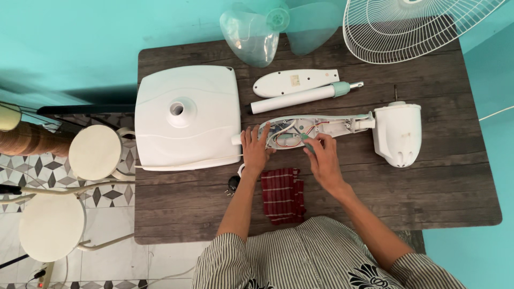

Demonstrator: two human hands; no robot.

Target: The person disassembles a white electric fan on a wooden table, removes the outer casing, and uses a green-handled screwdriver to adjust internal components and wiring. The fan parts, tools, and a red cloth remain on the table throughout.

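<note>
Two hands are at work on the long white plastic fan neck housing (316,128), which lies open on the dark wooden worktop (428,192) just right of the square white plastic fan base (187,115). Our left hand (256,150) rests flat with fingers spread on the end of the housing nearest that base, pinning it rather than gripping it. Our right hand (321,155) is curled around a small teal-handled tool (306,140), whose tip goes into the open cavity; we cannot tell what kind of tool it is. We judge the thin red and white wires (300,128) to be the main risk: they lie exposed inside the cavity, so a slip of the tool could nick or pull one loose. The housing is also held down at one end only, and the heavy white motor head (397,134) at its far end from the base could let it roll or twist under pressure. A small dark part (233,184) sits near the worktop's edge below the base and could be knocked off by our left forearm. The housing looks narrow, glossy white with a pale green rim, its lid removed; a matching white oval cover (294,83) and a white tube with a green collar (302,97) lie just beyond it. A red striped cloth (282,195) lies below it.
</note>
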